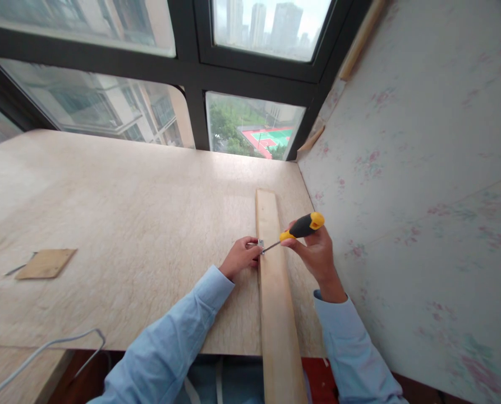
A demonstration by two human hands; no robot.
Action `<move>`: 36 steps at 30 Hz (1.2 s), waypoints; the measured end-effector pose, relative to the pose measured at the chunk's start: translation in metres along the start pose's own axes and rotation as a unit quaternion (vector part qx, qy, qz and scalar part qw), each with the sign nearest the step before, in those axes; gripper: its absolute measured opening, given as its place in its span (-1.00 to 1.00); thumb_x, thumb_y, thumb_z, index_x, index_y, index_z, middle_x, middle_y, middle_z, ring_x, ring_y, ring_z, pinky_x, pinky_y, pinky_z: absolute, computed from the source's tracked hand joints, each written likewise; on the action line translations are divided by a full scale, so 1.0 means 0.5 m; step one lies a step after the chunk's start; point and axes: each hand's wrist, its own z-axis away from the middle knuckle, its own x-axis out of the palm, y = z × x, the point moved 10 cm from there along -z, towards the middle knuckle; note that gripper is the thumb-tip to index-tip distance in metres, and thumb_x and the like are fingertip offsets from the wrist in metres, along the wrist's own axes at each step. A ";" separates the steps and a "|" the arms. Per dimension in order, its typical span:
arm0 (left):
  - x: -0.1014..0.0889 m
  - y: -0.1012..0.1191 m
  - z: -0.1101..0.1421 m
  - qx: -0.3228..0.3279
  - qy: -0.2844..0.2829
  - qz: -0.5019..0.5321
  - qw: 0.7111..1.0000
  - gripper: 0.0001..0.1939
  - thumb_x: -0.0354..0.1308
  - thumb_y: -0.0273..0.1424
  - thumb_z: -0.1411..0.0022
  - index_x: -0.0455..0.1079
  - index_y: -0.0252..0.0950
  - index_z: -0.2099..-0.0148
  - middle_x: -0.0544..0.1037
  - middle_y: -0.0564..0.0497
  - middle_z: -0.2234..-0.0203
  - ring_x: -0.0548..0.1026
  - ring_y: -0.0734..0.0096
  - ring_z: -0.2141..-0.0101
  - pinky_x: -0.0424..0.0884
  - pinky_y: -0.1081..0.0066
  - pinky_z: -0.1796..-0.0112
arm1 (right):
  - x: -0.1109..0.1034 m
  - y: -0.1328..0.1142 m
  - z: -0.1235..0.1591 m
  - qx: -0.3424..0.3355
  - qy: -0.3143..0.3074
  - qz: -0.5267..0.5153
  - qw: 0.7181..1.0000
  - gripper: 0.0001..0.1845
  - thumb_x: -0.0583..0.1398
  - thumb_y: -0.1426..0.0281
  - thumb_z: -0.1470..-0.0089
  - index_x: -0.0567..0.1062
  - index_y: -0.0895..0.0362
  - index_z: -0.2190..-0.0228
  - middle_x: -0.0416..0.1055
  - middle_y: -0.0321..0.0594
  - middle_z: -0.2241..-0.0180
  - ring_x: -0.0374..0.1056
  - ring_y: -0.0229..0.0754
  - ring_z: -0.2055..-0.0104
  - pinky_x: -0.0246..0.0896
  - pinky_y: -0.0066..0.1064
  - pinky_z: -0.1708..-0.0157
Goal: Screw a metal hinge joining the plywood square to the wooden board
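A long pale wooden board (276, 292) lies on the stone-look sill, its near end jutting past the front edge. At the board's left edge sits a small metal bracket (261, 243). My left hand (242, 257) is closed with thumb and fingers pinching around the bracket and the board's edge. My right hand (317, 252) grips a screwdriver (303, 225) with a black and yellow handle. The screwdriver slants down to the left, and its tip meets the board by the bracket, close to my left fingertips. Whether a screw is under the tip is too small to tell.
A small square wooden piece (47, 264) lies at the left on the sill (149, 202), with a thin dark pointed object (17, 270) beside it. A grey cable (60, 340) curls over the front edge. A papered wall (422, 196) rises close on the right; windows stand behind.
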 end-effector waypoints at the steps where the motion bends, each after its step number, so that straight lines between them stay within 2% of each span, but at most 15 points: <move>1: 0.001 0.000 0.001 0.000 -0.002 0.000 1.000 -0.73 0.26 -0.45 -0.09 0.37 -0.36 0.14 0.56 -0.07 0.38 0.54 0.40 0.44 0.47 0.44 0.45 | 0.001 -0.002 -0.007 0.000 -0.002 0.037 0.999 -0.45 0.48 0.19 0.28 0.44 0.06 0.25 0.48 -0.26 0.32 0.43 -0.11 0.28 0.41 -0.20 0.18; 3: 0.003 0.000 0.001 0.002 -0.006 0.003 1.000 -0.73 0.26 -0.45 -0.08 0.37 -0.36 0.14 0.57 -0.09 0.37 0.55 0.38 0.42 0.48 0.43 0.43 | 0.007 -0.005 -0.018 0.004 -0.013 0.103 0.995 -0.38 0.47 0.14 0.30 0.43 0.07 0.19 0.46 -0.22 0.28 0.41 -0.09 0.24 0.38 -0.16 0.13; 5: 0.004 -0.002 0.000 0.001 -0.009 0.009 1.000 -0.74 0.25 -0.45 -0.09 0.37 -0.37 0.14 0.57 -0.11 0.35 0.56 0.36 0.40 0.48 0.42 0.42 | 0.021 -0.012 -0.022 0.003 -0.039 0.109 0.993 -0.38 0.40 0.09 0.16 0.39 0.06 0.09 0.44 -0.17 0.19 0.39 -0.06 0.13 0.32 -0.12 0.02; 8: 0.004 -0.007 -0.004 -0.002 -0.010 0.015 1.000 -0.75 0.24 -0.45 -0.11 0.36 -0.36 0.14 0.58 -0.11 0.34 0.56 0.35 0.40 0.48 0.41 0.42 | 0.047 -0.029 -0.011 0.008 -0.100 0.003 0.995 -0.37 0.26 0.12 -0.08 0.20 -0.04 -0.12 0.37 -0.14 -0.04 0.31 -0.10 -0.10 0.20 -0.08 -0.14; 11: 0.004 -0.009 -0.006 -0.004 -0.010 0.018 1.000 -0.77 0.24 -0.46 -0.11 0.37 -0.36 0.15 0.57 -0.11 0.33 0.56 0.36 0.39 0.48 0.41 0.42 | 0.063 -0.043 0.012 0.043 -0.157 -0.081 0.983 -0.29 0.25 0.19 -0.12 0.07 -0.12 -0.21 0.27 -0.14 -0.19 0.20 -0.11 -0.24 0.13 -0.05 -0.21; 13: 0.005 -0.007 -0.005 -0.004 -0.009 0.018 1.000 -0.77 0.26 -0.46 -0.10 0.37 -0.36 0.16 0.57 -0.10 0.35 0.55 0.38 0.39 0.48 0.43 0.40 | 0.063 -0.046 0.021 0.066 -0.173 -0.084 0.979 -0.28 0.26 0.20 -0.11 0.08 -0.10 -0.22 0.31 -0.12 -0.17 0.25 -0.08 -0.21 0.16 -0.03 -0.19; 15: 0.005 -0.005 -0.003 -0.006 -0.006 0.016 1.000 -0.75 0.28 -0.44 -0.08 0.38 -0.36 0.17 0.57 -0.08 0.36 0.55 0.40 0.40 0.48 0.44 0.40 | 0.053 -0.043 0.019 0.081 -0.156 -0.034 0.984 -0.31 0.28 0.17 -0.08 0.17 -0.04 -0.18 0.45 -0.10 -0.04 0.40 -0.05 -0.07 0.27 -0.04 -0.10; 18: 0.006 -0.002 0.000 -0.006 -0.008 0.010 1.000 -0.77 0.26 -0.45 -0.10 0.38 -0.36 0.17 0.57 -0.08 0.36 0.55 0.39 0.41 0.48 0.44 0.41 | 0.012 -0.040 -0.001 0.073 -0.050 0.128 0.988 -0.31 0.39 0.11 0.12 0.36 0.06 -0.02 0.56 -0.14 0.24 0.50 -0.01 0.22 0.39 -0.05 0.07; 20: 0.006 -0.001 0.000 -0.003 -0.007 0.007 1.000 -0.79 0.23 -0.46 -0.12 0.38 -0.37 0.16 0.56 -0.09 0.36 0.55 0.38 0.41 0.48 0.42 0.41 | -0.004 -0.044 -0.008 0.056 0.010 0.194 0.979 -0.22 0.43 0.09 0.23 0.37 0.09 -0.01 0.55 -0.14 0.29 0.49 0.00 0.28 0.41 -0.05 0.12; 22: 0.005 -0.002 -0.002 0.003 -0.008 0.006 1.000 -0.79 0.23 -0.47 -0.12 0.38 -0.37 0.16 0.56 -0.10 0.35 0.55 0.37 0.40 0.49 0.41 0.41 | 0.008 -0.041 -0.007 0.040 0.001 0.163 0.986 -0.16 0.40 0.08 0.15 0.26 0.06 -0.11 0.52 -0.10 0.16 0.47 0.01 0.15 0.38 -0.07 0.05; 26: 0.007 -0.008 -0.007 0.005 -0.014 0.014 1.000 -0.75 0.23 -0.46 -0.12 0.37 -0.37 0.13 0.57 -0.12 0.31 0.56 0.35 0.38 0.49 0.39 0.40 | 0.050 -0.033 0.018 0.047 -0.092 -0.010 0.995 -0.23 0.24 0.15 -0.12 0.01 -0.07 -0.24 0.30 -0.09 -0.17 0.26 -0.10 -0.20 0.21 -0.12 -0.16; 29: 0.005 -0.009 -0.006 -0.001 -0.008 0.017 1.000 -0.76 0.24 -0.46 -0.11 0.37 -0.37 0.14 0.57 -0.11 0.32 0.56 0.35 0.39 0.50 0.38 0.40 | 0.053 -0.032 0.032 0.077 -0.110 -0.042 0.990 -0.31 0.24 0.16 -0.12 0.11 -0.04 -0.20 0.37 -0.08 -0.13 0.33 -0.09 -0.15 0.26 -0.11 -0.13; 31: 0.006 -0.007 -0.003 -0.003 -0.008 0.017 1.000 -0.77 0.24 -0.47 -0.11 0.37 -0.37 0.15 0.57 -0.11 0.33 0.56 0.35 0.39 0.50 0.38 0.40 | 0.037 -0.032 0.029 0.088 -0.078 0.016 0.993 -0.40 0.29 0.14 -0.05 0.30 0.03 -0.07 0.51 -0.08 0.04 0.45 -0.03 0.00 0.33 -0.07 -0.05; 33: 0.007 -0.004 -0.002 -0.004 -0.010 0.013 1.000 -0.78 0.23 -0.48 -0.11 0.37 -0.36 0.16 0.57 -0.11 0.33 0.56 0.35 0.40 0.49 0.39 0.40 | 0.008 -0.037 0.021 0.083 -0.005 0.118 0.990 -0.48 0.37 0.09 0.11 0.45 0.09 0.16 0.57 -0.09 0.24 0.51 0.03 0.17 0.39 -0.03 0.05; 36: 0.006 -0.003 -0.001 -0.002 -0.009 0.011 1.000 -0.78 0.21 -0.49 -0.12 0.36 -0.36 0.15 0.57 -0.10 0.33 0.55 0.37 0.41 0.48 0.41 0.42 | -0.016 -0.045 0.017 0.066 0.078 0.203 0.974 -0.43 0.43 0.04 0.28 0.45 0.11 0.30 0.56 -0.12 0.36 0.49 0.04 0.30 0.40 0.01 0.13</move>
